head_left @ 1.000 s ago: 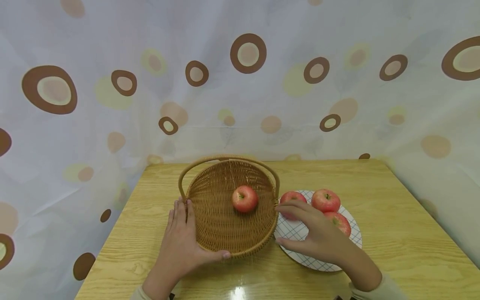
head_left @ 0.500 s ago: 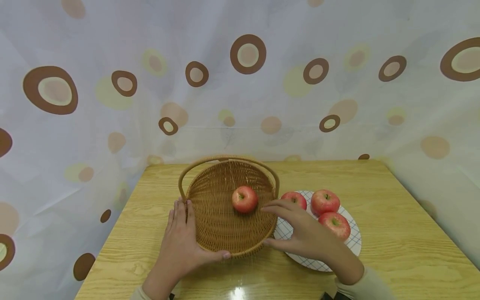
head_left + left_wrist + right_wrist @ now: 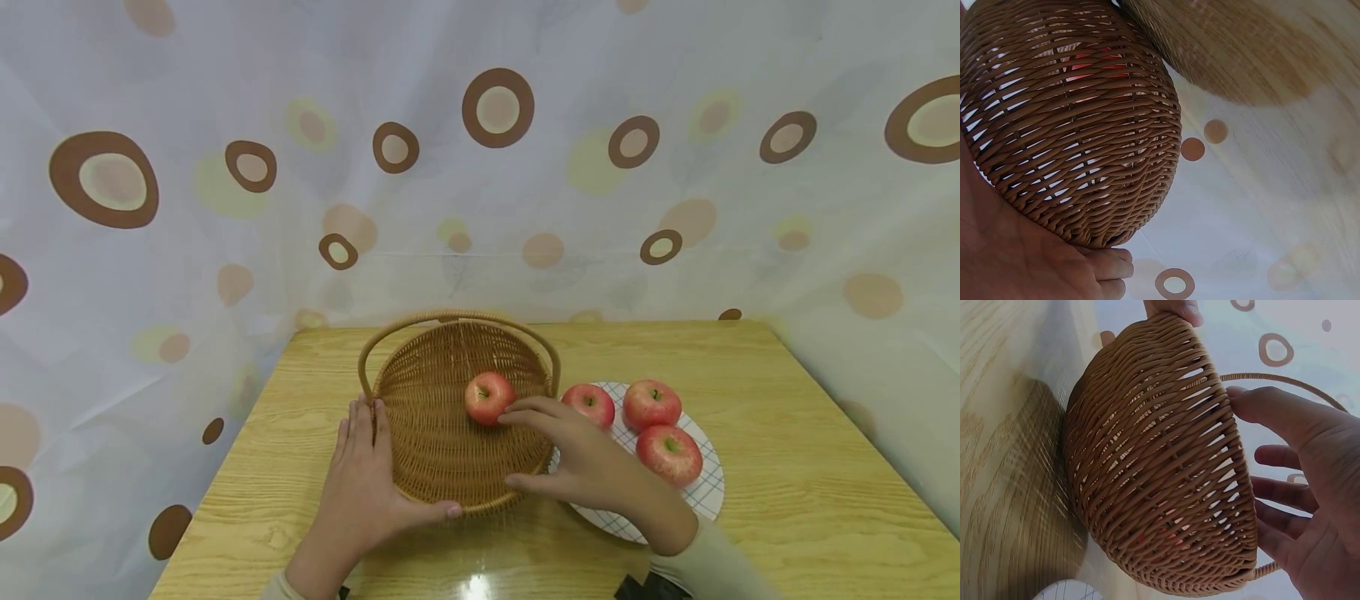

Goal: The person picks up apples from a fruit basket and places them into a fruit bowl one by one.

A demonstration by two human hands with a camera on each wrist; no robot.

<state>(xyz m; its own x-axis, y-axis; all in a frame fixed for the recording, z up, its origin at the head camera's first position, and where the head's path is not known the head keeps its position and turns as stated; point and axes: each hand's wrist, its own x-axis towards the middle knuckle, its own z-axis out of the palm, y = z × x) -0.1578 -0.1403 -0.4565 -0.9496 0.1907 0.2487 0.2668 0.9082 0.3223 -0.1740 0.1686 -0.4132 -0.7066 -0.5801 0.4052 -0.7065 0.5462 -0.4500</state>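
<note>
A brown wicker basket [image 3: 435, 450] with an arched handle [image 3: 457, 315] stands on the table, and one red apple [image 3: 487, 395] lies inside it. At its left rim my left hand [image 3: 360, 492] rests with straight fingers, the thumb stretched along the front rim. My right hand [image 3: 585, 458] is over the basket's right rim, its fingers spread and slightly bent; the fingertips are close to the apple, and whether they touch it I cannot tell. In the right wrist view nothing sits between the thumb and fingers of the right hand [image 3: 1310, 487].
To the right of the basket is a round white plate [image 3: 708, 498] with a blue checked pattern. It bears a red apple [image 3: 589, 403] on its left, another apple [image 3: 652, 405] at the back and an apple [image 3: 670, 455] at the right. A spotted curtain [image 3: 480, 192] hangs behind the table [image 3: 795, 467].
My right hand has moved left from above the plate to over the basket's right side, near the apple there. The apples on the plate show more fully. My left hand and the basket stay put.
</note>
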